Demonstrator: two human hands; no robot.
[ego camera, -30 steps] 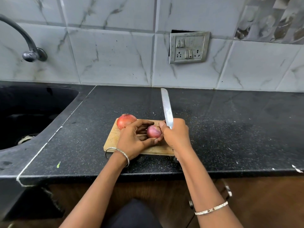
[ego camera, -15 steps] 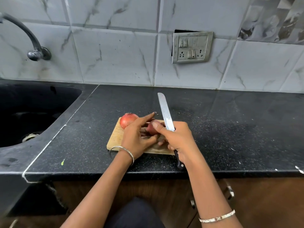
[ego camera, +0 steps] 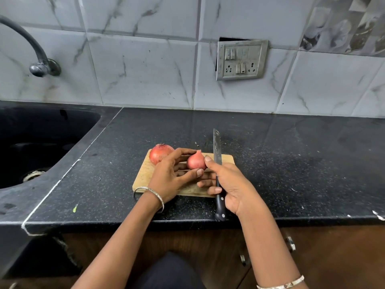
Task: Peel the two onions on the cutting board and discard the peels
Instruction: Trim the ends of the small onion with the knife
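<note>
Head view: the left hand (ego camera: 173, 177) grasps the smaller onion (ego camera: 195, 161) between thumb and fingers, over the cutting board (ego camera: 145, 174) on the dark worktop (ego camera: 291, 163). The right hand (ego camera: 231, 184) is wrapped round the knife (ego camera: 217, 149), its blade pointing away from the person, and one fingertip touches that onion's right side. The larger onion (ego camera: 159, 153) sits on the board just beyond the left hand
</note>
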